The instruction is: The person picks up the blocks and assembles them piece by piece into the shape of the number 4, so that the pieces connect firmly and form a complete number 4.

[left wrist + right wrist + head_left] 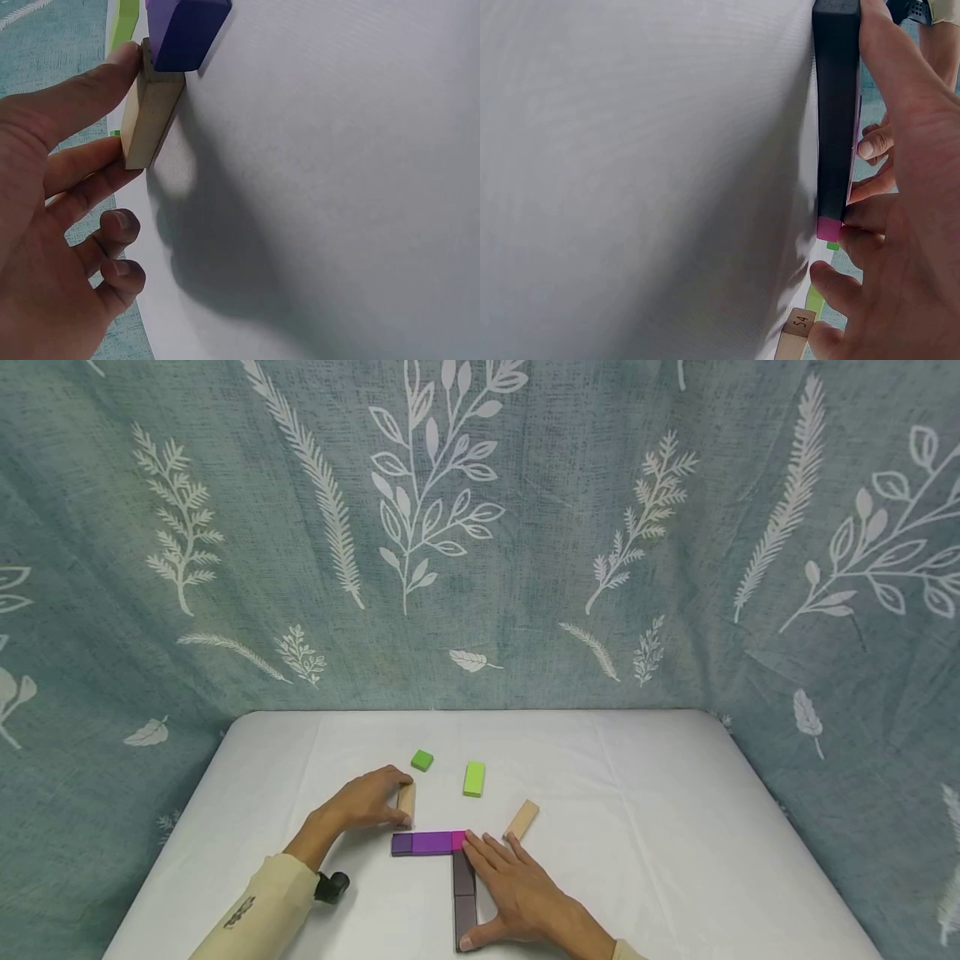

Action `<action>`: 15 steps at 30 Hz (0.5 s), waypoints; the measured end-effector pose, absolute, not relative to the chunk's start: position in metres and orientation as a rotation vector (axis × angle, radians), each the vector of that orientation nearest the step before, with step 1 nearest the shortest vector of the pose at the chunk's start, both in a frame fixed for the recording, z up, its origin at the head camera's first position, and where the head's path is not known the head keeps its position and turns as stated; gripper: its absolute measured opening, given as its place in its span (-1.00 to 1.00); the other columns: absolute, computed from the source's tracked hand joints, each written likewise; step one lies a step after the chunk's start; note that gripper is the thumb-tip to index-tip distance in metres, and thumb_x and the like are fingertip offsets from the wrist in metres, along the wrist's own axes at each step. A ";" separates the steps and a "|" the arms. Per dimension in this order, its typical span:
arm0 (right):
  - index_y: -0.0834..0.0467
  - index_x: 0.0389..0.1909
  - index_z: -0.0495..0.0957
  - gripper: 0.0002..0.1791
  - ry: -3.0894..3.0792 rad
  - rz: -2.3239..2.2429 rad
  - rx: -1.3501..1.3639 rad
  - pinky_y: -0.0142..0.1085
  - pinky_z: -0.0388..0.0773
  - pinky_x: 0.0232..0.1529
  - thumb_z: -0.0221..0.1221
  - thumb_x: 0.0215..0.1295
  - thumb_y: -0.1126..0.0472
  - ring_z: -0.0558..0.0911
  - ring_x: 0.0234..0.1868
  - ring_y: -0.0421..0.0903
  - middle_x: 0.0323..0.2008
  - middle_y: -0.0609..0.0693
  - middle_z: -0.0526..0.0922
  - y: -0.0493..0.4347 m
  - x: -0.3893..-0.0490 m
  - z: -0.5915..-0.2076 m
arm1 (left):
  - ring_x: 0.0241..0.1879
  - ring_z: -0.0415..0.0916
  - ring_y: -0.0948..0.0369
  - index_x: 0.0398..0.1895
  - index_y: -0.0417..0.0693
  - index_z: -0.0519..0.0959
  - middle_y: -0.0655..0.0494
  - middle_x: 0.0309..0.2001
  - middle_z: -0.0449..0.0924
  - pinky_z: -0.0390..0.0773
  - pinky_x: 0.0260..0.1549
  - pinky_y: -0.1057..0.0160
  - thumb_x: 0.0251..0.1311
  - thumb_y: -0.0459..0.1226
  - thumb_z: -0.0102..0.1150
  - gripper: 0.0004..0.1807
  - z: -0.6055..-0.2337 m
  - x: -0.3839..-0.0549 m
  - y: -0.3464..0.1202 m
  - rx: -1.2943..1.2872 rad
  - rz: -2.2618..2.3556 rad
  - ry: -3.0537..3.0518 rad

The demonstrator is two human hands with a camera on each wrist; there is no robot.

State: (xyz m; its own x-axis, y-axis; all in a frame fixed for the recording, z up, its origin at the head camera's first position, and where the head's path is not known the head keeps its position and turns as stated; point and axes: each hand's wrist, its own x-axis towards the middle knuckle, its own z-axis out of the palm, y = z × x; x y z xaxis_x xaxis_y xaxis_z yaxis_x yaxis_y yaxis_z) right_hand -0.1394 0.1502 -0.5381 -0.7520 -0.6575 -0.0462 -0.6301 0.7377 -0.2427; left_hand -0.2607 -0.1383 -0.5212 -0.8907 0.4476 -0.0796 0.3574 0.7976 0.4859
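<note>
My left hand [367, 797] pinches a plain wooden block [406, 804] lengthwise, thumb at its near end and fingers at its far end. Just in front of that block lies a row of a dark purple block [402, 844], a purple block [431, 842] and a pink block [458, 840]. Two dark grey blocks [465, 902] run from the pink one toward me, forming a rough T or corner. Over them spreads my right hand [525, 897], fingers extended; its fingertips touch the pink block and its thumb rests at the near end of the grey blocks.
A green block [422, 761] and a lime green block [474, 779] lie farther back on the white table [660, 827]. Beyond my right fingertips is another wooden block [522, 819], marked 54 on its end. A patterned cloth [525, 652] hangs behind the table.
</note>
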 end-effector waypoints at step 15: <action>0.21 0.59 0.04 0.40 2.814 -0.322 -1.056 0.16 0.00 0.49 0.13 -0.07 -0.68 0.15 0.54 0.12 0.59 0.06 0.05 0.151 -0.139 -0.539 | 0.20 0.51 -0.02 0.22 -0.13 0.56 0.00 0.17 0.58 0.48 0.20 -0.05 -0.03 -0.08 0.60 -0.28 -0.524 -0.256 -0.139 0.615 0.734 2.796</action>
State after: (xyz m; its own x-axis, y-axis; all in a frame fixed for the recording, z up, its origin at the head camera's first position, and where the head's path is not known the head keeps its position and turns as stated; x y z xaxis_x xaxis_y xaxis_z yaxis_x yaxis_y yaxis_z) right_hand -0.1392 0.1512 -0.5389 -0.7496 -0.6610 -0.0363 -0.6357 0.7340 -0.2389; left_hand -0.2560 -0.1392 -0.5239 -0.8968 0.4363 -0.0730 0.3442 0.7919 0.5043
